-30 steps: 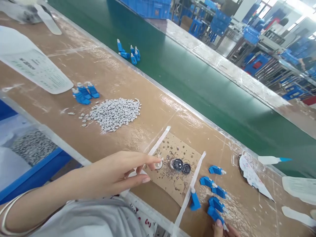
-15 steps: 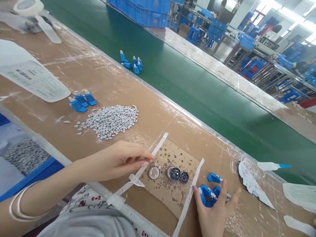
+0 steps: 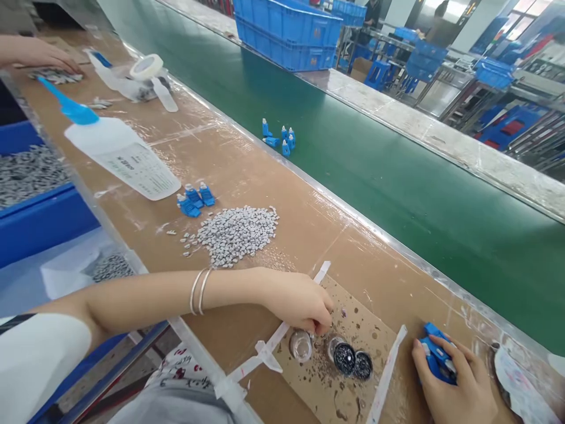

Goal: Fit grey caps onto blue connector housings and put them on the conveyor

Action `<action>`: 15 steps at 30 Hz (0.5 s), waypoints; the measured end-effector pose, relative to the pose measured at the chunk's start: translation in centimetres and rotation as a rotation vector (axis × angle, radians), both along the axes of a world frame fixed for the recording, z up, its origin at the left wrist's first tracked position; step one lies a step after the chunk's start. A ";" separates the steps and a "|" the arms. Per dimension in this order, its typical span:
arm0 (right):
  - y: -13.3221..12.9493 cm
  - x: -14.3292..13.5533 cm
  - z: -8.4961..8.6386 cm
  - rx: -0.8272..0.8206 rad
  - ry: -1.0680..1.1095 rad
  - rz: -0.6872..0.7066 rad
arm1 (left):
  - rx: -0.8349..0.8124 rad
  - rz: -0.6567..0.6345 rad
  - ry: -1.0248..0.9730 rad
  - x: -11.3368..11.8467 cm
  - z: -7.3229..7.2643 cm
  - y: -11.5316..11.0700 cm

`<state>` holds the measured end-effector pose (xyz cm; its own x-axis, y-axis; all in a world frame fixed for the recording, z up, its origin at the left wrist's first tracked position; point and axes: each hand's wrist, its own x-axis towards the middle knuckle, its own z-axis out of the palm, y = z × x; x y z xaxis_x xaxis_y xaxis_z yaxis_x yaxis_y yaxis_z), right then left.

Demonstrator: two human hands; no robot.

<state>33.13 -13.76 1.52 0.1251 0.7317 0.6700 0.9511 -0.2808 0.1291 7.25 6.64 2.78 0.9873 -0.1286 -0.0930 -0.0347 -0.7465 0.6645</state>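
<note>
- My left hand was poised over the left side of a cardboard sheet, fingers curled together; I couldn't tell whether they pinched anything.
- My right hand, well apart from it, was closed around a bunch of blue pieces on the table, to the right. Gripped in a clump, one could have slipped out if my squeeze was uneven.
- Just below my left fingers, on the near side, sat a clear dish; a low knuckle might have nudged it.
- To its right stood a black-rimmed pot, a dark round cap against it. Dark spots already marked the cardboard, so a careless brush could have spread more.
- Beyond my left forearm lay a pale heap of small bits; my bangles could have scattered them if my arm swung far.
- Farther off, a blue group sat on the green belt. The upright ones, I judged, might have toppled if it jerked.
</note>
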 end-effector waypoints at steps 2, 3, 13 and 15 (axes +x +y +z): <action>0.2 0.4 -0.2 -0.012 0.042 -0.019 | 0.033 -0.067 0.044 1.0 0.3 0.0; 0.2 0.6 -0.3 -0.024 0.074 -0.035 | 0.036 -0.091 0.053 1.3 0.4 -0.1; -0.4 0.7 -1.1 -0.057 0.336 -0.210 | 0.043 -0.095 -0.038 1.0 0.1 -0.3; -0.3 0.6 -1.0 -0.044 0.340 -0.195 | 0.002 -0.069 -0.045 0.8 0.3 -0.3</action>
<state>33.75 -14.07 0.50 0.4744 0.6994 0.5346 0.8707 -0.4620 -0.1683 8.07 6.36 3.05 0.9792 -0.1966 -0.0494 -0.1159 -0.7429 0.6593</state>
